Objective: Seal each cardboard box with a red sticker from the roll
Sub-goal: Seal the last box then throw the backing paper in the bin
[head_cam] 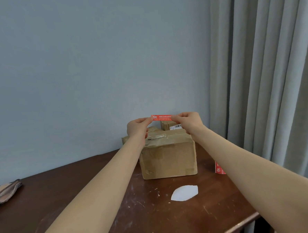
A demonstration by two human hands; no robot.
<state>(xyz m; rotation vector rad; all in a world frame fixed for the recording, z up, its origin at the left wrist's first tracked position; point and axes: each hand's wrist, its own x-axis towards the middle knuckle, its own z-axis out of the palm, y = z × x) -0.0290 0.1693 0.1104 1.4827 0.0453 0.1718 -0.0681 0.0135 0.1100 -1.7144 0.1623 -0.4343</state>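
Left hand (137, 129) and right hand (187, 122) fingers pinch ends of red sticker (161, 117), held taut above box (168, 154); roll (219, 168) right of box, on desk (82, 192).

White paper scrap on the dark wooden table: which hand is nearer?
Right. Right hand is above and beyond the white paper scrap; left hand is farther left.
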